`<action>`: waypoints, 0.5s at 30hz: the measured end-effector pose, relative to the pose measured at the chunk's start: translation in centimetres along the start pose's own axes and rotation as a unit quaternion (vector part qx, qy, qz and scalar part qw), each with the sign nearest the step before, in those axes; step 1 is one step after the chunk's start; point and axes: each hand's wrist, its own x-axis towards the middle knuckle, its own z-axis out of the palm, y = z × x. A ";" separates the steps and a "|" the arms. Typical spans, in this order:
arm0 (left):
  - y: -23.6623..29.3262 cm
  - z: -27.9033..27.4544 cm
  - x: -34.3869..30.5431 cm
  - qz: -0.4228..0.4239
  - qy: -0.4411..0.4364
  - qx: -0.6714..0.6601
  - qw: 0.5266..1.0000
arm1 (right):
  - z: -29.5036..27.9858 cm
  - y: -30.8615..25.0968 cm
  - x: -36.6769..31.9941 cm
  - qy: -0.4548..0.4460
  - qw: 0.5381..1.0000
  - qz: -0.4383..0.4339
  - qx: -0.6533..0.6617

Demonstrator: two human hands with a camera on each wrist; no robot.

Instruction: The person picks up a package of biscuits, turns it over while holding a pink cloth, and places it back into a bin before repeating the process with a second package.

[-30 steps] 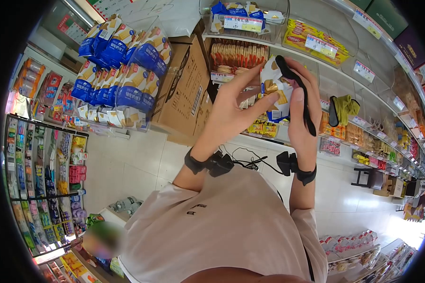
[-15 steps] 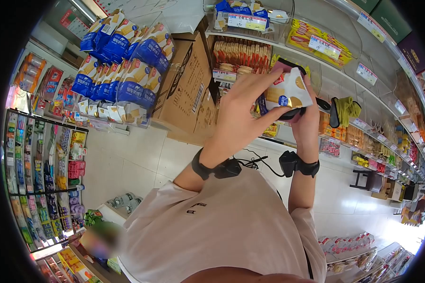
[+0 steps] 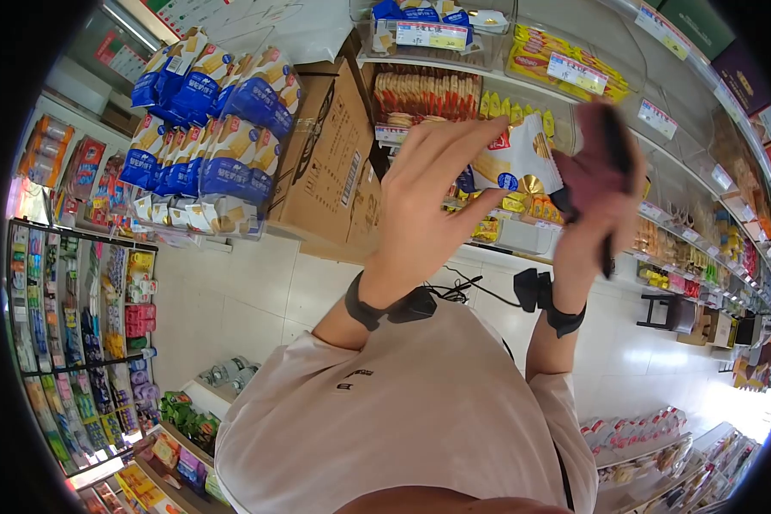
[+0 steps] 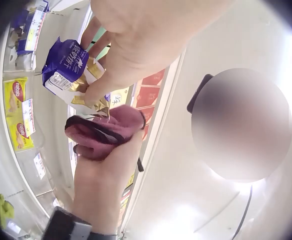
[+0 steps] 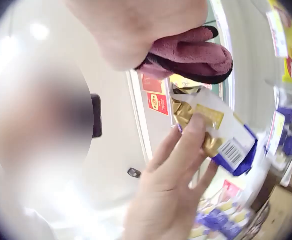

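Note:
My left hand [image 3: 424, 206] pinches a biscuit packet [image 3: 522, 163], white and gold with a blue end, between thumb and fingers. In the right wrist view, the barcode side of the packet [image 5: 226, 135] shows, with the thumb pressed on its gold part. Just to the right, my right hand [image 3: 581, 244] grips a pink cloth [image 3: 595, 167] with black edging, blurred in the head view. Folded over in the hand, the cloth [image 4: 103, 132] lies close beside the packet's crinkled end in the left wrist view.
Shelf bins ahead hold yellow packets [image 3: 565, 64] and wafer-like packs [image 3: 428, 96]. Blue biscuit packets [image 3: 240, 154] fill a clear rack at the left, beside a cardboard box [image 3: 330, 163]. A green cloth [image 4: 2, 210] hangs at the shelf edge.
The packet was between both hands with its blue end downward, then got turned. My right hand has since drawn off to the right with the cloth, while the left keeps hold of the packet.

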 end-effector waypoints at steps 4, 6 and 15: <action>-0.4 0.7 -0.2 -0.100 0.018 -0.097 0.990 | -0.1 -0.7 0.6 -0.173 0.964 -0.126 -0.157; -1.3 1.1 -0.1 -0.143 0.025 -0.167 0.975 | -0.3 -0.8 0.3 -0.201 0.967 -0.102 -0.117; -1.5 1.6 -0.7 -0.267 -0.064 -0.464 0.842 | 1.0 -1.3 -0.3 -0.022 0.992 0.112 -0.047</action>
